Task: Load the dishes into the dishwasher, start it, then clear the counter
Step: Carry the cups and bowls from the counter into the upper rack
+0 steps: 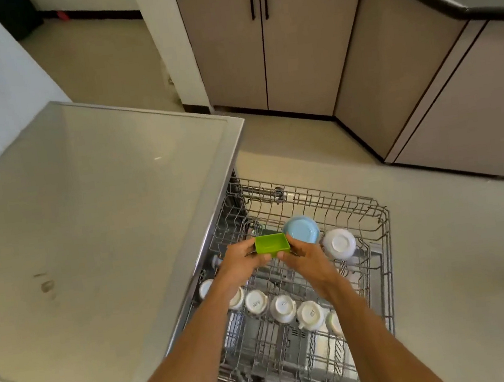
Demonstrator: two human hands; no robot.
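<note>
Holding the green dish [272, 245] between my left hand [240, 259] and right hand [303, 256], fingers pinching its ends, above the pulled-out rack [384, 231] (blue bowl [302, 229] just behind, white cups [282, 307] nearer me).

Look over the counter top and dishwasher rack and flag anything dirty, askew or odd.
One thing: a dark smudge on the counter top, left side, like a dried stain. In the rack, cups and bowls sit upturned in order. The green container, held by the left hand and right hand, is not yet racked.
</note>
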